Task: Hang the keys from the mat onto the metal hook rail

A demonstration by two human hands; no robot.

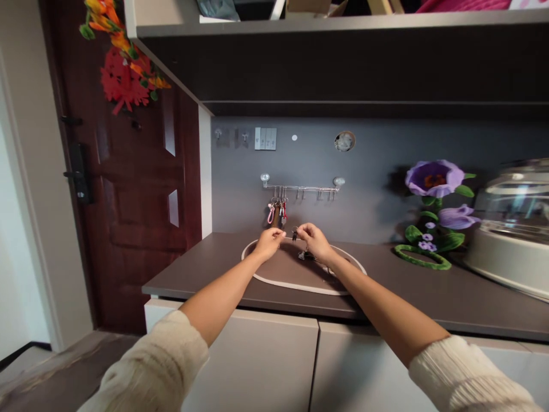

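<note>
My right hand (pixel 316 241) pinches a small key ring with dark keys (pixel 294 234) hanging from it, above the counter. To its left, my left hand (pixel 268 244) has its thumb and fingertips pressed together; whatever may be between them is too small to make out. Both hands are over an oval tray (pixel 300 288) with a pale rim. More small dark and metallic items (pixel 303 255) lie on the tray, partly covered by my right hand. Several key sets (pixel 278 209), with pink and red pieces, dangle from the left end of a clear hook rail (pixel 300 187) on the wall.
On the right of the counter (pixel 189 264) stand purple crocheted flowers (pixel 435 178) and a white appliance with a clear lid (pixel 514 246). A shelf (pixel 326 63) overhangs the counter. A dark red door (pixel 132 229) is at left, with light cabinet doors (pixel 257 355) below.
</note>
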